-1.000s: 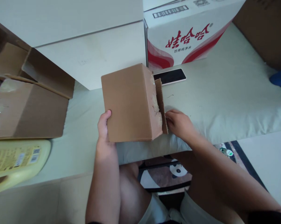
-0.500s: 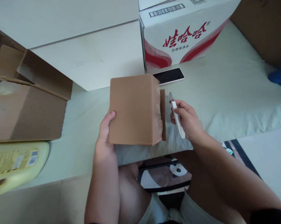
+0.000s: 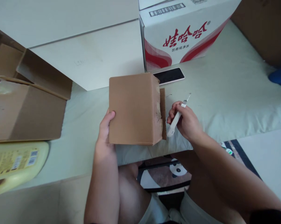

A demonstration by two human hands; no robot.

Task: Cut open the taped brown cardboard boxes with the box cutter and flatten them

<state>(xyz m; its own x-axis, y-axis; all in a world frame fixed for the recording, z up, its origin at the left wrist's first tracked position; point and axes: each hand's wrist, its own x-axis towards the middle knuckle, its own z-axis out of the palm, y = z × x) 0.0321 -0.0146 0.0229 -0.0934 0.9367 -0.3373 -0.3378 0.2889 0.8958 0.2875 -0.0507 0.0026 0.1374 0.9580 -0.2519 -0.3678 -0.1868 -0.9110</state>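
Observation:
A brown cardboard box (image 3: 131,109) is gripped at its left edge by my left hand (image 3: 106,126), the thumb on top and the other fingers hidden behind it. Its right side has torn, rough cardboard, and a flap (image 3: 163,113) sticks out there. My right hand (image 3: 185,119) is closed around a white utility knife (image 3: 175,123) just right of the flap, apart from the box. The knife's blade is out and points up and to the right, away from the box.
Behind the box lies a phone (image 3: 170,75) in front of a white and red carton (image 3: 189,37). A large white box (image 3: 91,56) stands at the back left. Opened cardboard boxes (image 3: 39,112) and a yellow jug (image 3: 19,161) are at the left. A pale green cloth (image 3: 236,93) covers the surface.
The knife has turned in my right hand, its blade swinging from up-left to up-right and its handle end now near the flap. The box in my left hand has barely moved.

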